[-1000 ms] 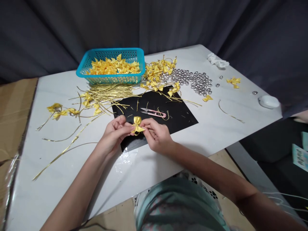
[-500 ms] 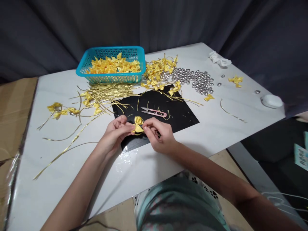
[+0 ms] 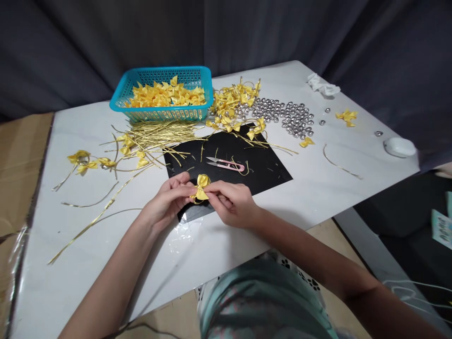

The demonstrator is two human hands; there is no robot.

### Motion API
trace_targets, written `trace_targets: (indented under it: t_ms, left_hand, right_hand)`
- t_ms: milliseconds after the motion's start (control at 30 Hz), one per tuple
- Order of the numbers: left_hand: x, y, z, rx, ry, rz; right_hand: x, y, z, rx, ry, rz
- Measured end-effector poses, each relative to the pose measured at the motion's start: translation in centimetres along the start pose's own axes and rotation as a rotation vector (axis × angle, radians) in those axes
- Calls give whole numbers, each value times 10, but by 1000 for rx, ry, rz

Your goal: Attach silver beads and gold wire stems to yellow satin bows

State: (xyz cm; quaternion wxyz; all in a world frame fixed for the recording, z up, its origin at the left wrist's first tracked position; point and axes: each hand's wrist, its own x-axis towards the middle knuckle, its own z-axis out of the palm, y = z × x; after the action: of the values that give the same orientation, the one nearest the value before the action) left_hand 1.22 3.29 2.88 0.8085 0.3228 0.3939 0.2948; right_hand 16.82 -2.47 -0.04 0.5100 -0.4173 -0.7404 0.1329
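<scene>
Between my two hands is a yellow ribbon bow (image 3: 202, 181) with a loop of gold cord about it, held just over the black mat (image 3: 271, 175). My left hand (image 3: 173, 194) pinches the bow's left side between thumb and fingers. From the other side, the fingertips of my right hand (image 3: 231, 200) are closed at the bow's right edge; whether they grip ribbon or cord is hard to tell. Pink-handled thread snips (image 3: 226, 164) lie on the mat just beyond, with gold cord scraps around them.
A blue basket (image 3: 161, 110) of yellow bows stands at the back left. Gold cords (image 3: 162, 134) lie in front of it. Finished-looking bows (image 3: 235, 101) and silver beads (image 3: 296, 120) are piled to its right. A white mouse-shaped object (image 3: 399, 147) sits near the right edge.
My right fingertips have shifted slightly left and down, onto the bow's right side. The bow has tilted a little and moved slightly lower. My left hand keeps its pinch.
</scene>
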Motion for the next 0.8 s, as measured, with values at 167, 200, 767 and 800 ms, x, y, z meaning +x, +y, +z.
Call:
trace_targets:
  t_ms: [167, 200, 767, 800]
  left_hand:
    - [0, 2, -2, 6, -6, -34]
    - [0, 2, -2, 8, -4, -37]
    - [1, 1, -2, 91, -49, -12]
    - [2, 1, -2, 102, -45, -8]
  right_hand:
    - [1, -4, -4, 115, -22, 37]
    - [1, -4, -4, 116, -16, 45]
    - [6, -4, -1, 287, -138, 393]
    - [7, -4, -2, 315, -167, 450]
